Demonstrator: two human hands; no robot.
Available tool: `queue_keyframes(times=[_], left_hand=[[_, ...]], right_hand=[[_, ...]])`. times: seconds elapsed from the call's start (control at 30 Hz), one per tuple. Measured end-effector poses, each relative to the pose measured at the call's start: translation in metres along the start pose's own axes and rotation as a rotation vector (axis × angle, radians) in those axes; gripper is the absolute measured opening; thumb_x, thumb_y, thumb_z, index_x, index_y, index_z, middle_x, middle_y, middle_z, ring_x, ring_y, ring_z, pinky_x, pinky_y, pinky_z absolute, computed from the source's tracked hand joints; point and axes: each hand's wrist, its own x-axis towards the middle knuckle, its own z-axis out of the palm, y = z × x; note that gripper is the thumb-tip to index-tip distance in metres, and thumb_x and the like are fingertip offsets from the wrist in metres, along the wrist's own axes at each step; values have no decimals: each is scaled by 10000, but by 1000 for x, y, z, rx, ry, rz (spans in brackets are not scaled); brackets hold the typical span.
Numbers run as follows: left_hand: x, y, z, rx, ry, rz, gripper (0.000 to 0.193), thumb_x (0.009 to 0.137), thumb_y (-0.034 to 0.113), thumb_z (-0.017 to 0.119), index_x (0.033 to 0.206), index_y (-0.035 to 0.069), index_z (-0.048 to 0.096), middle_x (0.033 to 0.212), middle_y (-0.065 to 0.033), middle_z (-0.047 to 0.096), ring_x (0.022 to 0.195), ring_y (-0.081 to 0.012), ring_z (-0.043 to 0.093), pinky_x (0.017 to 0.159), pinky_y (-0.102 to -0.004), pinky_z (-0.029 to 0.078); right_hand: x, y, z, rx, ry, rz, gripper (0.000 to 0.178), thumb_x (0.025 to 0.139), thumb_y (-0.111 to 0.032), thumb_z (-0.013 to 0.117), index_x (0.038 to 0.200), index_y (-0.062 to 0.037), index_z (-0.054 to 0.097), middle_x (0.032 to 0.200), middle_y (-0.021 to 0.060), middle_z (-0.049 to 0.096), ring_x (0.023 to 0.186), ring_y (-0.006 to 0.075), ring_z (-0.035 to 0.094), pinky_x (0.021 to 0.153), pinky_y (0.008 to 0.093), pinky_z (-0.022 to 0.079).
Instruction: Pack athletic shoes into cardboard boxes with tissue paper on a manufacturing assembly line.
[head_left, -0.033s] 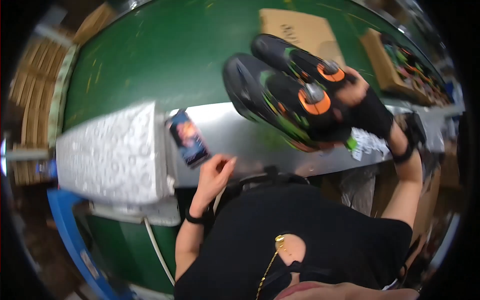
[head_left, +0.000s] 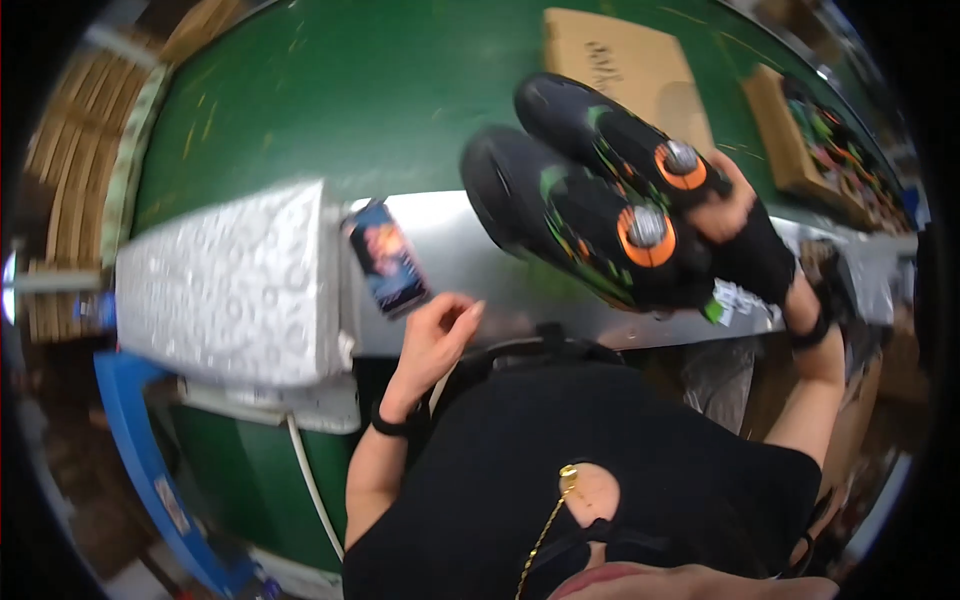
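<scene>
My right hand (head_left: 725, 205), with a black cover over its wrist and forearm, grips a pair of black sneakers (head_left: 530, 195) at the heel end. The shoes have green markings, orange rings and round grey dials; they hang side by side above the metal table edge, toes pointing up and left. My left hand (head_left: 437, 338) is loosely closed, thumb and forefinger near each other, with nothing visible in it. Just beyond its fingers lies a phone (head_left: 388, 258) with a lit screen. A green tag (head_left: 714, 309) shows below the shoes' heels.
Behind the shoes, a brown cardboard box (head_left: 650, 75) lies on the green tabletop (head_left: 330, 90). An open carton (head_left: 790, 150) of colourful items stands at right. At left is a bubble-wrapped block (head_left: 220, 290) above a blue frame (head_left: 150, 460); stacked cardboard (head_left: 85, 190) lies farther left.
The sneakers and my right hand shift slightly to the right in the picture. The phone, box and other surroundings shift a little too. My grip on the shoes stays the same.
</scene>
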Motion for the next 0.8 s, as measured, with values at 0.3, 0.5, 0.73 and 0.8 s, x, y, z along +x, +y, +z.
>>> queue_keyframes(times=[0.3,0.5,0.73,0.8], left_hand=[[29,74,49,359,-197,525,274,776,153,619,940,-48,531,975,-166,541,801,-241,573,689,-301,464],[60,91,73,480,-295,572,605,772,263,617,1146,-129,347,1182,-286,377,1070,-405,429,868,-390,409],[130,70,84,456,116,605,863,767,364,620,1244,-174,143,1266,-371,241,1189,-451,297,996,-405,273],[148,64,83,478,177,559,912,776,426,594,1270,-161,100,1300,-361,199,1216,-441,266,1007,-399,257]], right_hand=[[-45,-27,26,-255,-303,-381,158,552,-228,637,587,-81,588,601,40,563,660,229,546,874,539,343],[-1,-9,-14,329,-177,185,167,668,-221,659,733,-73,617,623,88,581,584,257,576,761,365,427],[31,48,84,-644,168,59,597,607,-280,691,1141,-88,509,1158,154,503,1097,291,464,843,441,363],[28,67,97,-462,373,-121,668,572,-326,709,1149,-62,501,1155,150,515,1100,291,471,852,493,339]])
